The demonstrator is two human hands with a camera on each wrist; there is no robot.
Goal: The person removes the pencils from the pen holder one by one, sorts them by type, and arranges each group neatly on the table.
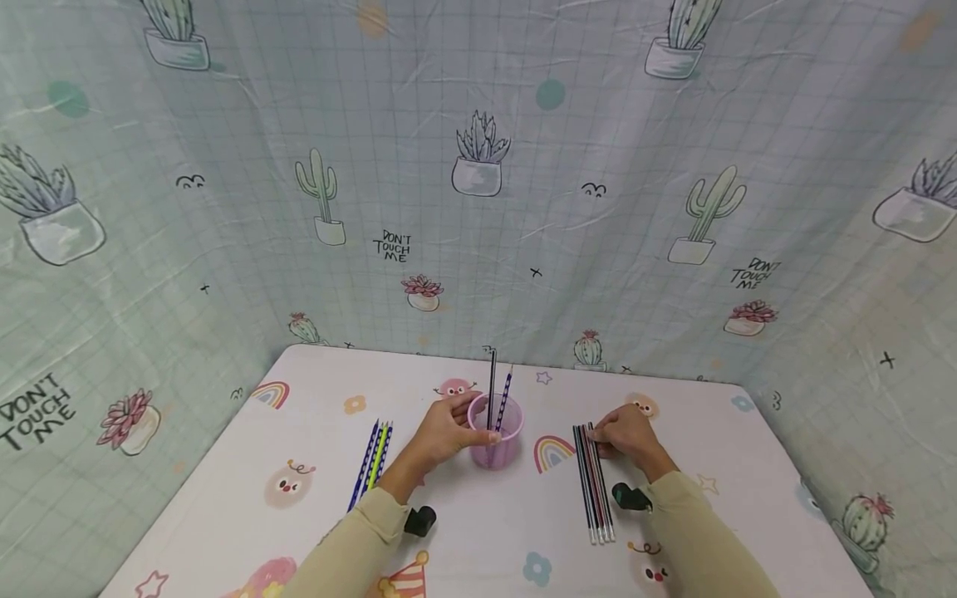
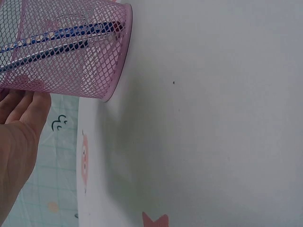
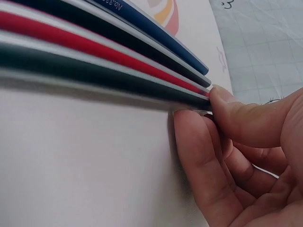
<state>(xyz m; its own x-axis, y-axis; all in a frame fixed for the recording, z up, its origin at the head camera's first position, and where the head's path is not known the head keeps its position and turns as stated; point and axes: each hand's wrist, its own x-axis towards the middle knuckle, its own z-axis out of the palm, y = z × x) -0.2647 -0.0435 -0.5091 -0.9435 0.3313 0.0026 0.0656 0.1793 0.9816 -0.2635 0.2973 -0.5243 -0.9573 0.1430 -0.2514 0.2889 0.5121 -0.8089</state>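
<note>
My left hand (image 1: 439, 436) holds a pink mesh pencil cup (image 1: 497, 455), thumb on its near side and fingers behind. Two pencils stand in the cup: a dark striped one (image 1: 491, 382) and a blue dotted one (image 1: 506, 386). In the left wrist view, their lower ends show through the mesh wall (image 2: 71, 78). To the right, my right hand (image 1: 626, 432) pinches the far end of a dark green striped pencil (image 3: 94, 78) between thumb and forefinger. This pencil lies outermost in a row with a red one (image 3: 94, 47), a black one and a blue one (image 3: 161, 35).
Left of the cup lies a bundle of blue dotted pencils (image 1: 364, 461) with a yellow-green one (image 1: 377, 457) among them, partly behind my left forearm. Dark wrist devices (image 1: 631, 497) sit by both sleeves. A cactus-print curtain (image 1: 478, 232) rises behind the white printed table (image 1: 478, 540).
</note>
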